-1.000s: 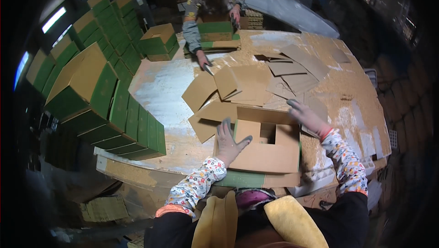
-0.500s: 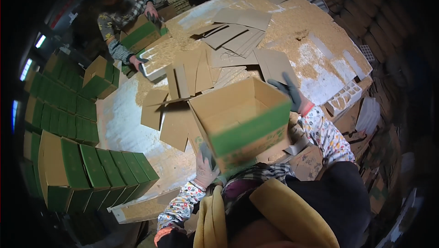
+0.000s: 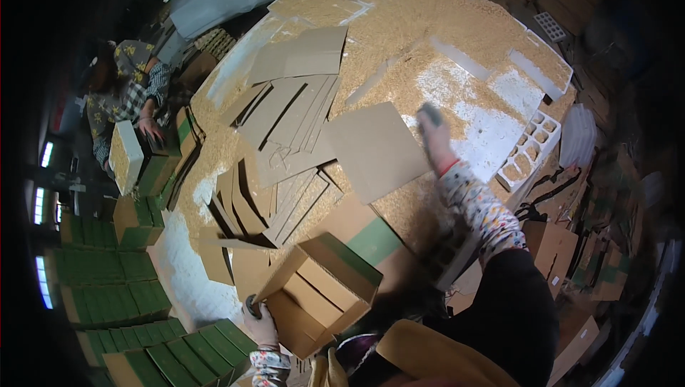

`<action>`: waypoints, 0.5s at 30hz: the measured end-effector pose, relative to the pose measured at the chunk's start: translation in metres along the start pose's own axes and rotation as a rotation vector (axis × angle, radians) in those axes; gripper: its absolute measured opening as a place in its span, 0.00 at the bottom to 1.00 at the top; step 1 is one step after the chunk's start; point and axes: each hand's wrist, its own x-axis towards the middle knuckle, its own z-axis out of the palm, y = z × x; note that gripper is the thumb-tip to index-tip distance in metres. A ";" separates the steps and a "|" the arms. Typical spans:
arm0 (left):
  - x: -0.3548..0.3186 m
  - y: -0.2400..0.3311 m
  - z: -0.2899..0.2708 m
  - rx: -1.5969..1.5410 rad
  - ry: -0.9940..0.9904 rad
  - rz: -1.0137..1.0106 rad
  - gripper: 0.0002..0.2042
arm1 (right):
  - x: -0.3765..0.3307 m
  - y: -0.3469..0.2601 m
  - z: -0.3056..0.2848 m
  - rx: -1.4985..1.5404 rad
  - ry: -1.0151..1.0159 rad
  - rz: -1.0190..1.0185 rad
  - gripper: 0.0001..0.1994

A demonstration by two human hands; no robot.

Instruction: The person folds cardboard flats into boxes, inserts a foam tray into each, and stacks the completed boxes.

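An open cardboard box (image 3: 314, 312) with a green band is tilted close in front of me. My left hand (image 3: 261, 326), in a glove with grey fingertips, is closed on the box's left wall. Out over the table, my right hand (image 3: 434, 133) is beside the right edge of a square cardboard sheet (image 3: 374, 151). Motion smears its fingers, and whether they touch the sheet is unclear. Beneath that sheet's near corner lies a flat brown carton piece with a green stripe (image 3: 374, 244).
Cardboard sheets (image 3: 292, 112) lie in loose piles on the sawdust-strewn table (image 3: 492, 126). A white tray with holes (image 3: 529, 151) sits at its right edge. Green-and-brown boxes (image 3: 107, 273) are stacked at left. Across the table, a co-worker's hand (image 3: 150, 126) is at another box (image 3: 158, 169).
The box has moved lower and turned, its opening now facing me. My right hand has left the box and reached forward beside the square sheet; my left still grips the box. The view has shifted.
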 end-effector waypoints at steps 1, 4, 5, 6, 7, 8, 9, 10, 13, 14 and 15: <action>-0.004 0.002 -0.001 0.076 0.022 0.005 0.16 | 0.044 -0.001 -0.028 -0.068 0.233 -0.054 0.27; 0.002 -0.001 0.006 0.107 -0.013 -0.019 0.16 | 0.189 0.062 -0.164 -0.853 0.519 -0.123 0.32; 0.007 -0.014 0.010 0.211 -0.016 0.018 0.16 | 0.225 0.088 -0.201 -1.398 0.500 -0.113 0.36; 0.005 -0.012 0.005 0.305 -0.034 -0.004 0.17 | 0.238 0.086 -0.187 -1.035 0.584 0.176 0.40; 0.000 0.003 0.000 0.338 -0.146 -0.188 0.19 | 0.247 0.070 -0.172 -0.665 0.648 0.450 0.45; -0.001 -0.006 0.002 0.316 -0.105 -0.154 0.18 | 0.260 0.070 -0.161 -0.820 0.563 0.506 0.50; 0.003 -0.021 0.011 0.265 -0.096 -0.105 0.18 | 0.294 0.096 -0.190 -0.672 0.544 0.259 0.48; 0.004 -0.024 0.013 0.270 -0.104 -0.109 0.18 | 0.301 0.111 -0.185 -0.440 0.646 0.083 0.45; -0.001 -0.026 0.009 0.281 -0.060 -0.151 0.18 | 0.287 0.113 -0.151 0.085 0.585 0.020 0.40; -0.001 -0.027 0.007 0.281 -0.062 -0.126 0.18 | 0.271 0.095 -0.140 0.361 0.451 0.110 0.38; -0.003 -0.025 0.002 0.285 -0.066 -0.097 0.19 | 0.255 0.080 -0.131 0.362 0.444 0.120 0.38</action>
